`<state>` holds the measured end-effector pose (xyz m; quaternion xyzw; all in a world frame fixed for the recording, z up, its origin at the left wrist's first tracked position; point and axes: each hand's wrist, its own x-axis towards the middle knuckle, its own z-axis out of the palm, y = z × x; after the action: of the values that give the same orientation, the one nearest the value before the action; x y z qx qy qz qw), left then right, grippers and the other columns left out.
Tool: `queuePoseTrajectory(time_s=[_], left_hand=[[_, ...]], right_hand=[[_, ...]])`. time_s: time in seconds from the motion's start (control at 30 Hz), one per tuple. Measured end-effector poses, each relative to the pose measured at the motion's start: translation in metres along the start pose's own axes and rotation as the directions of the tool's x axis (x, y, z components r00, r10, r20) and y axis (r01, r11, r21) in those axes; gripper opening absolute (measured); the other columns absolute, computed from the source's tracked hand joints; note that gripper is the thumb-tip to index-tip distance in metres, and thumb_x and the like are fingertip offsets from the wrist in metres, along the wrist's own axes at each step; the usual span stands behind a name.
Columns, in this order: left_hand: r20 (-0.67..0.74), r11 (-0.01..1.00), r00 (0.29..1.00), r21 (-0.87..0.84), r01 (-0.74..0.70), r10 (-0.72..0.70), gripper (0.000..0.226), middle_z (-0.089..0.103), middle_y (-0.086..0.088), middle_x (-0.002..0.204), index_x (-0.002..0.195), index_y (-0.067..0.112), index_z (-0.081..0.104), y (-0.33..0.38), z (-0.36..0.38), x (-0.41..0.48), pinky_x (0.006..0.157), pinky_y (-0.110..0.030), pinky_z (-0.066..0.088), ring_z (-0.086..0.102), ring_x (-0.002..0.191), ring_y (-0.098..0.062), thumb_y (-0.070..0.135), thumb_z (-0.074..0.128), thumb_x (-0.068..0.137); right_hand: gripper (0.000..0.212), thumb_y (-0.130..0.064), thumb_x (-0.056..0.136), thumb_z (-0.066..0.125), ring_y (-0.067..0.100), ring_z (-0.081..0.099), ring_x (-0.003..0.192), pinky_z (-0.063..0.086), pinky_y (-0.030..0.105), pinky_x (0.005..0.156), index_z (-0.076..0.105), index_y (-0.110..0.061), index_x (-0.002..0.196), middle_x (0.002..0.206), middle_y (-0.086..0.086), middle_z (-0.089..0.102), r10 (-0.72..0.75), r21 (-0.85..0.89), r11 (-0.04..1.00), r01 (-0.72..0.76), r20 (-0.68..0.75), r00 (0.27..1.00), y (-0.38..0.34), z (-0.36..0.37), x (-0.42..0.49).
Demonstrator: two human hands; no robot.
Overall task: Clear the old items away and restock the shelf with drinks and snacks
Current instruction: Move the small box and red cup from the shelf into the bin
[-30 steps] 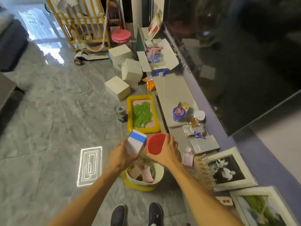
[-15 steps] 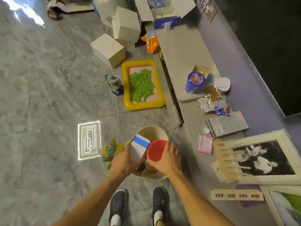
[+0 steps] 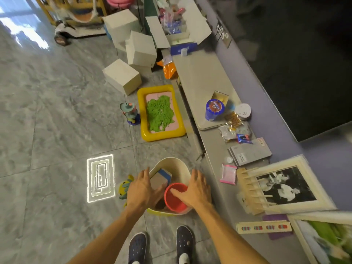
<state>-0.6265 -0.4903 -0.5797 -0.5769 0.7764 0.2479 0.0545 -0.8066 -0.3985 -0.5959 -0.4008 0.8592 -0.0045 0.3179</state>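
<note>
Both hands reach down into a round cream plastic bin (image 3: 178, 164) standing on the grey tiled floor (image 3: 57, 111) just beside the low grey shelf (image 3: 200, 77). The left hand (image 3: 142, 189) lies with fingers straight and flat on a white cardboard box with a blue stripe (image 3: 161, 177), tilted inside the bin. The right hand (image 3: 194, 191) is spread, its fingertips (image 3: 174, 191) over the rim of a red plastic cup (image 3: 175, 203) beside the box. A blue snack tub (image 3: 214, 110) and loose snack packets (image 3: 233, 120) sit on the shelf.

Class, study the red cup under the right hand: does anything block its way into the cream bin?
Nothing visible does: the red cup already sits inside the cream bin, beside the box, under the right hand.
</note>
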Motion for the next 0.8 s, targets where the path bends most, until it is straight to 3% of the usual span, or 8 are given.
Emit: queuePoseTrajectory(time_s=[0.13, 0.3, 0.5, 0.63, 0.8], left_hand=[[-0.063, 0.994, 0.992, 0.002, -0.106, 0.106, 0.105, 0.046, -0.006, 0.161, 0.164, 0.020, 0.027, 0.018, -0.078, 0.001, 0.105, -0.045, 0.052, 0.056, 0.136, -0.030, 0.082, 0.056, 0.085], [-0.155, 0.956, 0.944, 0.083, -0.282, 0.291, 0.113, 0.037, -0.006, 0.167, 0.165, 0.021, 0.026, 0.048, -0.186, -0.005, 0.117, -0.051, 0.044, 0.044, 0.147, -0.031, 0.094, 0.043, 0.081], [-0.212, 0.882, 0.857, 0.136, -0.451, 0.470, 0.120, 0.028, -0.008, 0.172, 0.166, 0.022, 0.025, 0.087, -0.308, -0.035, 0.127, -0.055, 0.027, 0.026, 0.158, -0.031, 0.102, 0.027, 0.076], [-0.258, 0.828, 0.787, 0.176, -0.532, 0.560, 0.122, 0.017, -0.007, 0.176, 0.168, 0.022, 0.018, 0.110, -0.374, -0.064, 0.130, -0.055, 0.019, 0.015, 0.162, -0.030, 0.103, 0.019, 0.076], [-0.353, 0.784, 0.701, 0.244, -0.570, 0.620, 0.113, 0.026, -0.010, 0.173, 0.164, 0.021, 0.027, 0.144, -0.424, -0.113, 0.129, -0.057, 0.020, 0.020, 0.160, -0.034, 0.097, 0.026, 0.081]], right_hand=[[0.146, -0.101, 0.064, 0.049, 0.037, 0.020, 0.159, 0.029, 0.051, 0.127, 0.009, -0.007, 0.168, 0.174, 0.017, 0.017, 0.004, 0.027, 1.000, -0.001, -0.124, 0.992, -0.014, -0.072, -0.025], [0.141, -0.100, 0.071, 0.050, 0.038, 0.021, 0.160, 0.029, 0.050, 0.127, 0.011, -0.006, 0.168, 0.174, 0.018, 0.017, 0.029, 0.058, 0.998, -0.012, -0.306, 0.952, -0.042, -0.176, -0.075], [0.139, -0.101, 0.070, 0.049, 0.036, 0.021, 0.160, 0.036, 0.054, 0.124, 0.007, -0.012, 0.169, 0.175, 0.015, 0.017, 0.110, 0.176, 0.984, -0.021, -0.516, 0.850, -0.078, -0.278, -0.174], [0.136, -0.095, 0.076, 0.055, 0.036, 0.012, 0.163, 0.027, 0.051, 0.129, 0.006, -0.011, 0.169, 0.177, 0.012, 0.010, 0.135, 0.193, 0.981, -0.024, -0.586, 0.799, -0.099, -0.330, -0.239], [0.132, -0.097, 0.079, 0.047, 0.038, 0.011, 0.163, 0.026, 0.051, 0.127, 0.004, -0.012, 0.170, 0.178, 0.011, 0.006, 0.188, 0.190, 0.979, -0.077, -0.687, 0.702, -0.103, -0.366, -0.307]])
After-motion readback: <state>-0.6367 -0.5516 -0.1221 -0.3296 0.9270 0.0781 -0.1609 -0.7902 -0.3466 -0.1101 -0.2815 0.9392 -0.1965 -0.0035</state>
